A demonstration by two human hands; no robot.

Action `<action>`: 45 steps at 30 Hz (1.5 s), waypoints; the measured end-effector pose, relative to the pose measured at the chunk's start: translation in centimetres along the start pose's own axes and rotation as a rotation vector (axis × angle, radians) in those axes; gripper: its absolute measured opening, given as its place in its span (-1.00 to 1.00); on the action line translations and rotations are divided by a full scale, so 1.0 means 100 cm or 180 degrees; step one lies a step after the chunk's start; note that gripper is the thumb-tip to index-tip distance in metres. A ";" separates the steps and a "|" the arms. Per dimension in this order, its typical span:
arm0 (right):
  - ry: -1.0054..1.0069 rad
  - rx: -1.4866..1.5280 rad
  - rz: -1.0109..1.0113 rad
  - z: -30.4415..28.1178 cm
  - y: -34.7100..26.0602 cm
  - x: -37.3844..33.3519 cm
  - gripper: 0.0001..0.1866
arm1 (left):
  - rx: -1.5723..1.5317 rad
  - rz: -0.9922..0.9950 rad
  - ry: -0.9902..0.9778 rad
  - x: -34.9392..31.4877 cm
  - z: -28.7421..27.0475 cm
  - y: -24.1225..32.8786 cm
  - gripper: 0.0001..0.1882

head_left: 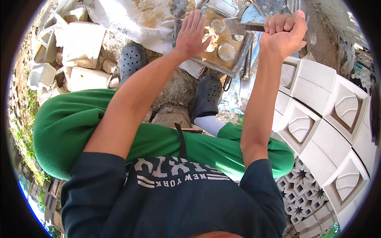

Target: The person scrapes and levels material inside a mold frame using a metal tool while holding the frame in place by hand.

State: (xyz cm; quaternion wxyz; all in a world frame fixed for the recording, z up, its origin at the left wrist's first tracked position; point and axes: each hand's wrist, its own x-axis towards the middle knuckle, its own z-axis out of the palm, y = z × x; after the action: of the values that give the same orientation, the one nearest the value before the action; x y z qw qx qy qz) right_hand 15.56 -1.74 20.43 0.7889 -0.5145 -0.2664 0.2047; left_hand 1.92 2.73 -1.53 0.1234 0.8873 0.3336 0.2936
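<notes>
My left hand [191, 39] is flat with fingers stretched, over the left side of a metal-framed mould [216, 66] on the ground; whether it touches is unclear. Sandy tan material with pale round shapes [226, 51] fills the mould. My right hand [285, 35] is closed round the handle of a flat-bladed tool [234, 27], like a scraper or trowel. Its broad grey blade points left, across the mould's upper right part. Another trowel-like tool [245, 83] lies by the mould's right side.
Pale cast blocks [317, 75] with recessed leaf shapes stack on the right, patterned lattice blocks [303, 182] below them. Broken white pieces [85, 43] pile up on the left. A white sack [127, 27] lies near my left clog [133, 59]; my right clog [207, 95] is below the mould.
</notes>
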 end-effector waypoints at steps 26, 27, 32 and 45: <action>-0.0314 -0.0509 0.0078 0.005 0.063 -0.027 -0.58 | -0.0249 -0.1070 -0.0496 -0.031 -0.005 0.007 0.03; -0.0292 -0.0526 0.0079 0.003 0.071 -0.026 -0.58 | -0.0266 -0.1058 -0.0514 -0.031 -0.004 0.009 0.03; -0.0749 -0.0669 0.0311 0.007 0.072 -0.018 -0.56 | -0.0243 -0.1163 -0.0501 -0.032 -0.005 0.007 0.04; -0.0693 -0.1251 0.0439 0.000 0.097 -0.013 -0.57 | -0.0279 -0.1050 -0.0635 -0.028 -0.002 0.012 0.08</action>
State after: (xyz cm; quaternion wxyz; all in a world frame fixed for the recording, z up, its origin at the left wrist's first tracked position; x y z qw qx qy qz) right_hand 14.11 1.25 11.18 0.6244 -0.6501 -0.3489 0.2566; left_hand 0.71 0.01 -2.07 0.2408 0.8391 0.4475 0.1943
